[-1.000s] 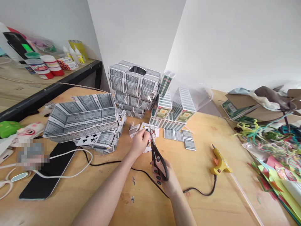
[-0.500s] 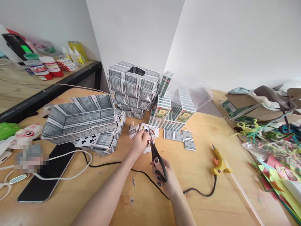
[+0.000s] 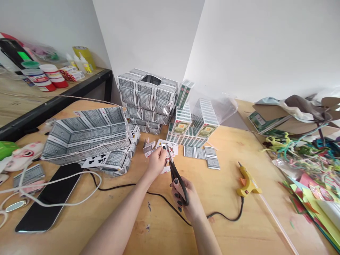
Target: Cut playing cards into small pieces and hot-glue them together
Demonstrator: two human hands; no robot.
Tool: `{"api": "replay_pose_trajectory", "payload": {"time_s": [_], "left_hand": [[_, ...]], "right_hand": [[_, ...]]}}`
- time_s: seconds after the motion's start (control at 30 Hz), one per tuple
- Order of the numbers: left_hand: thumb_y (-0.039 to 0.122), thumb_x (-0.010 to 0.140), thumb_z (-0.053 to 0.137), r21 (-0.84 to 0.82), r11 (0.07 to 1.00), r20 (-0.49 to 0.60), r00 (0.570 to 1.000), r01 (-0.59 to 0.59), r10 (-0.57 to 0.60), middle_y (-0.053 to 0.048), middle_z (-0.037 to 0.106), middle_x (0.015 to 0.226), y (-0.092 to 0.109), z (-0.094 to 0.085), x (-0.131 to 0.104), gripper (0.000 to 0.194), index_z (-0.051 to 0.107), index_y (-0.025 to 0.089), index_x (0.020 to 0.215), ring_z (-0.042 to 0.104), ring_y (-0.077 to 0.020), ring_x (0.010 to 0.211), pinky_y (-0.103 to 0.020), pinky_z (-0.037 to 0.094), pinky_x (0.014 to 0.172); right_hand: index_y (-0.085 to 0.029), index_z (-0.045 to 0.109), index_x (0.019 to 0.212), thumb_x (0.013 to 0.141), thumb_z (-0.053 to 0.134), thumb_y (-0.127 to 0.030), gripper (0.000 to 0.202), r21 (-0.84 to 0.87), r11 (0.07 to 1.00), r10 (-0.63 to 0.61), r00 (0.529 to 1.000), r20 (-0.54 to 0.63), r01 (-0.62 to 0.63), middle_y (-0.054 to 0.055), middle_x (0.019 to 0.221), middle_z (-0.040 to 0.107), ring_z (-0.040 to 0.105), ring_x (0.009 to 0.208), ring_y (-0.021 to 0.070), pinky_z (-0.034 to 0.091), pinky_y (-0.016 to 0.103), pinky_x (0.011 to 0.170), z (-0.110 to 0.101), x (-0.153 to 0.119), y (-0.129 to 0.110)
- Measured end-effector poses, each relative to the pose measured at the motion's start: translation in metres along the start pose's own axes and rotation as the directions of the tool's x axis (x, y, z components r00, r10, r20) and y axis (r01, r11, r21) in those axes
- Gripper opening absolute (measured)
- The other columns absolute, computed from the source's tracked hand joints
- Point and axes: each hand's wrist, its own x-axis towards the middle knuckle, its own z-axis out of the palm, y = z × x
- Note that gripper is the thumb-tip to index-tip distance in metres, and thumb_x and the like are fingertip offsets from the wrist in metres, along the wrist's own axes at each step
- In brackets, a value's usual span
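Observation:
My right hand is wrapped round the black handles of a pair of scissors, whose blades point away from me. Beside the blades, my left hand is closed in a pinch on a playing card, mostly hidden by the fingers. Face-up playing cards lie behind the blades, one showing a K. Just left of them stands a small folded card piece. Several cards lie face down to the right. An open box made of playing cards tilts on another card-covered form.
Tall card-covered box at the back, beside stacked card packs. Yellow glue gun at right, its black cord crossing below my hands. Phone and white cable at left; coloured papers far right.
The view has shifted slightly, so most things sit a little further left. Both hands and the scissors keep nearly the same pose. Cards beside the phone now show clearly.

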Motion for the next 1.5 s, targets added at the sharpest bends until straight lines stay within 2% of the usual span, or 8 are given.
{"api": "replay_pose_trajectory", "payload": {"time_s": [0.43, 0.57, 0.67, 0.77, 0.97, 1.13, 1.33, 1.5], "left_hand": [[0.03, 0.08, 0.038, 0.017, 1.0, 0.001, 1.0, 0.015, -0.015, 0.006, 0.035, 0.041, -0.001, 0.003, -0.006, 0.031, 0.033, 0.02, 0.052, 0.036, -0.0084, 0.039, -0.021, 0.028, 0.041], [0.034, 0.081, 0.038, -0.07, 0.995, -0.001, 0.998, 0.069, -0.069, 0.004, 0.042, 0.04, 0.004, 0.001, -0.006, 0.032, 0.037, 0.019, 0.053, 0.041, -0.0093, 0.037, -0.021, 0.032, 0.04], [0.038, 0.081, 0.039, -0.165, 0.983, 0.047, 0.997, 0.075, -0.068, 0.0, 0.054, 0.052, 0.006, -0.003, -0.004, 0.028, 0.047, 0.018, 0.064, 0.048, -0.0109, 0.043, -0.022, 0.036, 0.042], [0.038, 0.08, 0.043, -0.204, 0.977, 0.111, 0.993, 0.055, -0.033, -0.003, 0.06, 0.065, 0.007, -0.005, -0.003, 0.023, 0.05, 0.017, 0.075, 0.054, -0.0128, 0.054, -0.022, 0.04, 0.046], [0.035, 0.079, 0.046, -0.054, 0.999, 0.05, 0.999, 0.001, 0.002, 0.005, 0.045, 0.051, 0.001, -0.011, -0.001, 0.02, 0.042, 0.019, 0.067, 0.045, -0.0097, 0.047, -0.02, 0.036, 0.047], [0.038, 0.077, 0.048, 0.102, 0.994, -0.031, 0.999, -0.022, 0.026, 0.006, 0.037, 0.047, -0.004, -0.016, -0.002, 0.029, 0.037, 0.019, 0.058, 0.036, -0.0087, 0.044, -0.02, 0.028, 0.045], [0.042, 0.076, 0.048, 0.178, 0.983, -0.043, 0.998, -0.043, 0.052, 0.005, 0.04, 0.049, -0.008, -0.019, -0.004, 0.029, 0.041, 0.019, 0.06, 0.039, -0.0099, 0.046, -0.02, 0.029, 0.046], [0.046, 0.082, 0.035, -0.009, 1.0, -0.059, 0.998, -0.004, 0.003, 0.006, 0.038, 0.051, -0.014, -0.013, -0.003, 0.026, 0.042, 0.021, 0.079, 0.039, -0.0099, 0.042, -0.022, 0.032, 0.045]], "right_hand": [[-0.018, 0.043, 0.067, 0.067, 0.061, -0.054, 0.041, -0.084, 0.995, -0.055, 0.995, -0.081, 0.048, -0.007, 0.044, 0.046, 0.037, 0.029, 0.0055, 0.027, 0.017, 0.026, 0.0, 0.007, 0.007], [-0.019, 0.045, 0.067, 0.068, 0.059, -0.055, 0.038, -0.229, 0.972, -0.098, 0.976, -0.195, 0.052, -0.003, 0.049, 0.052, 0.043, 0.033, 0.0092, 0.036, 0.022, 0.031, -0.013, 0.002, 0.001], [-0.02, 0.053, 0.067, 0.069, 0.06, -0.047, 0.028, -0.567, 0.821, -0.294, 0.898, -0.328, 0.062, 0.0, 0.055, 0.055, 0.051, 0.046, 0.0141, 0.041, 0.025, 0.043, -0.033, -0.008, -0.002], [-0.021, 0.061, 0.07, 0.067, 0.061, -0.038, 0.017, -0.814, 0.579, -0.497, 0.807, -0.319, 0.035, 0.004, 0.066, 0.06, 0.057, 0.061, 0.0199, 0.045, 0.03, 0.056, -0.058, -0.02, 0.001], [-0.02, 0.065, 0.085, 0.07, 0.054, -0.034, 0.024, -0.929, 0.368, -0.597, 0.76, -0.258, -0.026, 0.009, 0.088, 0.063, 0.061, 0.076, 0.024, 0.048, 0.033, 0.067, -0.104, -0.031, 0.012], [-0.016, 0.065, 0.091, 0.071, 0.048, -0.024, 0.027, -0.967, 0.245, -0.629, 0.748, -0.209, -0.064, 0.012, 0.093, 0.061, 0.057, 0.09, 0.0265, 0.045, 0.036, 0.078, -0.119, -0.028, 0.009], [-0.018, 0.067, 0.085, 0.066, 0.055, -0.022, 0.023, -0.956, 0.276, -0.53, 0.814, -0.237, -0.099, 0.01, 0.085, 0.063, 0.058, 0.085, 0.027, 0.045, 0.036, 0.077, -0.121, -0.026, -0.011], [-0.019, 0.065, 0.096, 0.072, 0.054, -0.033, 0.03, -0.851, 0.521, -0.534, 0.803, -0.264, 0.066, 0.01, 0.095, 0.063, 0.062, 0.076, 0.0219, 0.048, 0.033, 0.068, -0.1, -0.013, -0.042]]}}
